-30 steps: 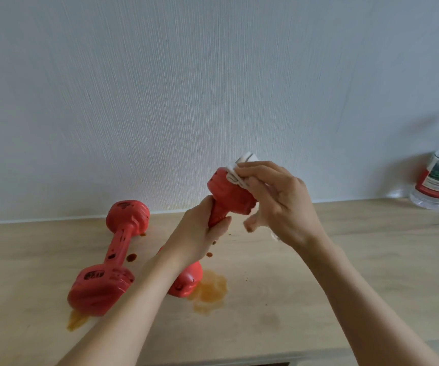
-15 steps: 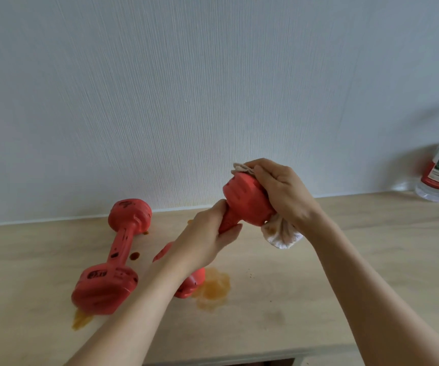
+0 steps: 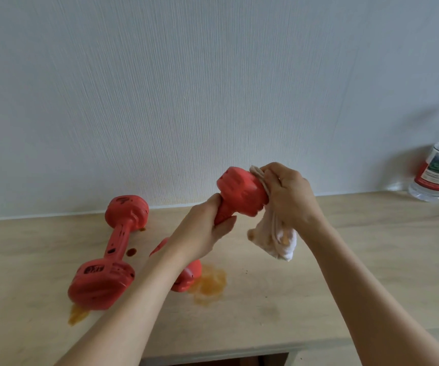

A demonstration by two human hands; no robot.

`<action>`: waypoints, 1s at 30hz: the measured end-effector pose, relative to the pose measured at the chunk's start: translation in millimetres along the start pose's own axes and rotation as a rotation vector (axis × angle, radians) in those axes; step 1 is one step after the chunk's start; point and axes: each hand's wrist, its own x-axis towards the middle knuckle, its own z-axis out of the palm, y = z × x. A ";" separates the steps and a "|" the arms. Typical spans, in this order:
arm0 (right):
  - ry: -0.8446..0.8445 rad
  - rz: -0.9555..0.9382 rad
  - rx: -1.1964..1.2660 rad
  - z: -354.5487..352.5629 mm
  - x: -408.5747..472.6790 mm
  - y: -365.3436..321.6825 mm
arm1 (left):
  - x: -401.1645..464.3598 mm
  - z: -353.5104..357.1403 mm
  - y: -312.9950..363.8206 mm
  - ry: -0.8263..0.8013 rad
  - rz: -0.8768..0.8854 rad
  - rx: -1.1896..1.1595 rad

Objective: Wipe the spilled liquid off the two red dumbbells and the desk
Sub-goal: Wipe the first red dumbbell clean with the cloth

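2 red dumbbells are in view above a pale wood-grain counter (image 3: 358, 260). The left hand (image 3: 202, 233) is closed around the handle of the raised dumbbell (image 3: 239, 191), tilting it so its upper head sits just beside the right hand (image 3: 289, 196) while its lower head (image 3: 186, 276) rests on the counter below the left forearm. The right hand is clenched on a white cloth (image 3: 276, 236), pressing it against the end of that upper head; the rest of the cloth hangs below the hand, bunched and stained orange.

The other dumbbell (image 3: 112, 249) lies flat on the counter to the left of the left hand, well apart from it, with dark spots on its handle and heads. An orange puddle (image 3: 209, 285) spreads on the counter below and between the hands, touching the lower head of the raised dumbbell. A smaller orange puddle (image 3: 77, 314) shows at the near head of the lying dumbbell, and a dark drop (image 3: 132, 251) sits just beside its handle.

Behind the counter stands a white wall (image 3: 213, 88) with fine vertical texture. Far right of the right hand, against the wall, stands a clear plastic bottle (image 3: 436, 175) with a red and white label.
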 end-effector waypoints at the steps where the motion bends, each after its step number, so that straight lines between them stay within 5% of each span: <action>1: 0.000 -0.007 -0.016 -0.9 -0.2 1.3 | 0.5 -0.1 -0.2 -0.002 -0.006 -0.002; 7: 0.065 -0.029 -0.160 -3.9 -4.5 2.1 | 3.8 0.5 -1.1 0.002 -0.010 0.006; 15: 0.098 -0.242 0.008 6.6 -13.4 -26.3 | 4.8 -7.7 -6.6 0.045 -0.049 -0.031; 20: -0.154 -0.202 0.519 -0.2 -7.5 -22.1 | 4.7 -10.2 -8.4 0.042 -0.033 -0.038; 30: -0.114 -0.321 0.054 17.1 -3.3 12.4 | 6.0 -13.7 -6.9 0.040 -0.078 -0.122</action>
